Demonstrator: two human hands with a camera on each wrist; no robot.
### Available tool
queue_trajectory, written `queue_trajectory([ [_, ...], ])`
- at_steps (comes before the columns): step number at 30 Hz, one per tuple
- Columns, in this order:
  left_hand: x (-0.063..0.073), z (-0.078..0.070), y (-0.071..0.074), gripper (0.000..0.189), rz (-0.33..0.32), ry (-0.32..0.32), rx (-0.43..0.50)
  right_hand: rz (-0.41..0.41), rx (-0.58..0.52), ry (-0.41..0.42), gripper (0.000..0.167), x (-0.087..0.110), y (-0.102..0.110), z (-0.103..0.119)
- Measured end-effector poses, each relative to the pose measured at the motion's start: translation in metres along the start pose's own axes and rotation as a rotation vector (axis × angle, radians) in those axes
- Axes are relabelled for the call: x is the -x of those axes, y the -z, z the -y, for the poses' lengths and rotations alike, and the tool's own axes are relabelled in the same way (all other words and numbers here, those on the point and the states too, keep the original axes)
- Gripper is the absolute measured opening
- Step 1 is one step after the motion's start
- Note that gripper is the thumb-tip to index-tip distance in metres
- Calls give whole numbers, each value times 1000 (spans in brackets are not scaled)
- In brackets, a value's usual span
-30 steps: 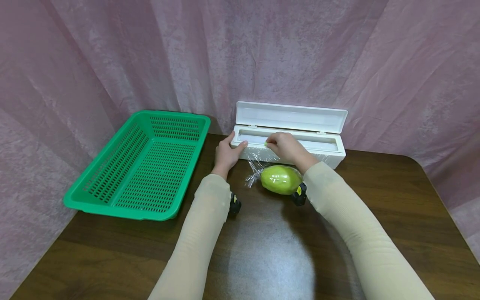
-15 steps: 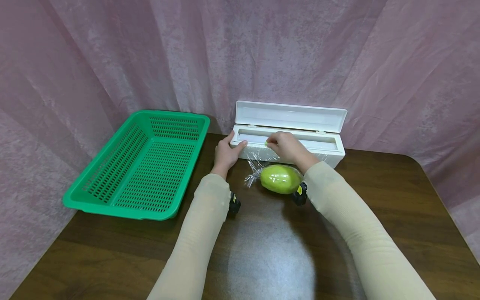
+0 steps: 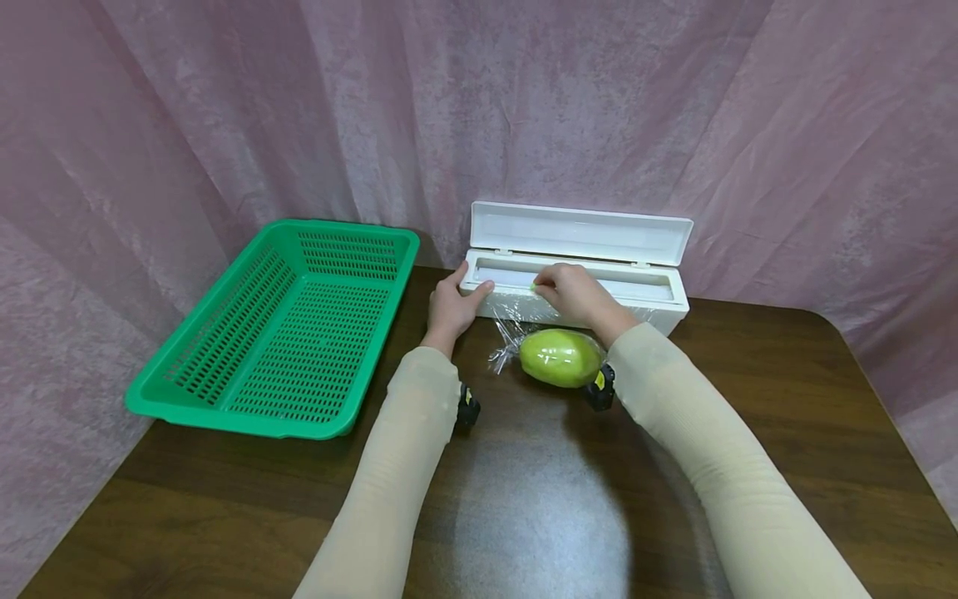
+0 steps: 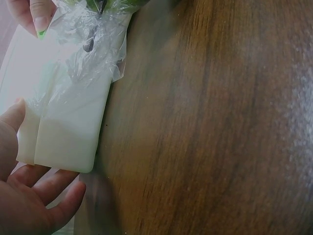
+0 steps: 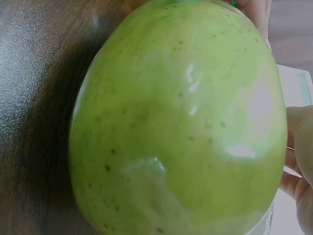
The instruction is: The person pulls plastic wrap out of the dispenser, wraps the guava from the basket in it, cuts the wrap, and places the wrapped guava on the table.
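Film-wrapped green fruit (image 3: 561, 358) lies just in front of the white cling-film dispenser (image 3: 572, 239), long axis running left to right, bunched film end (image 3: 505, 358) pointing left. The right hand (image 3: 573, 294) pinches film at the dispenser's front edge. The left wrist view alone shows the left hand's (image 4: 22, 188) fingers gripping the dispenser's end; the right wrist view alone, brown specks on the fruit's skin.

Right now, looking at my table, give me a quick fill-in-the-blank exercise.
The perforated plastic basket is coloured ____.
The lid of the white film dispenser stands ____.
In the head view, the wrapped green fruit lies to the basket's ____.
The left hand grips the dispenser's ____ end.

Missing words: green; open; right; left.
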State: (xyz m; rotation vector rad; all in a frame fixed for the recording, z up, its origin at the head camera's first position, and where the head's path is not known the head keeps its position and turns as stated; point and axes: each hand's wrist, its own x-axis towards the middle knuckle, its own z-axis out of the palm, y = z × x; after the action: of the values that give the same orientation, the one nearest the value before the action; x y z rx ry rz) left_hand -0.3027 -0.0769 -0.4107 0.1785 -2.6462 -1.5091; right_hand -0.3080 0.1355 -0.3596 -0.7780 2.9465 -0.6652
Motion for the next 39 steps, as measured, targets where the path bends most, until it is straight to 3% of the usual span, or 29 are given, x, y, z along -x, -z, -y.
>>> queue_trajectory([
  [39, 0, -1, 0, 69, -3, 10, 6, 5, -1, -1, 26, 3, 3, -1],
])
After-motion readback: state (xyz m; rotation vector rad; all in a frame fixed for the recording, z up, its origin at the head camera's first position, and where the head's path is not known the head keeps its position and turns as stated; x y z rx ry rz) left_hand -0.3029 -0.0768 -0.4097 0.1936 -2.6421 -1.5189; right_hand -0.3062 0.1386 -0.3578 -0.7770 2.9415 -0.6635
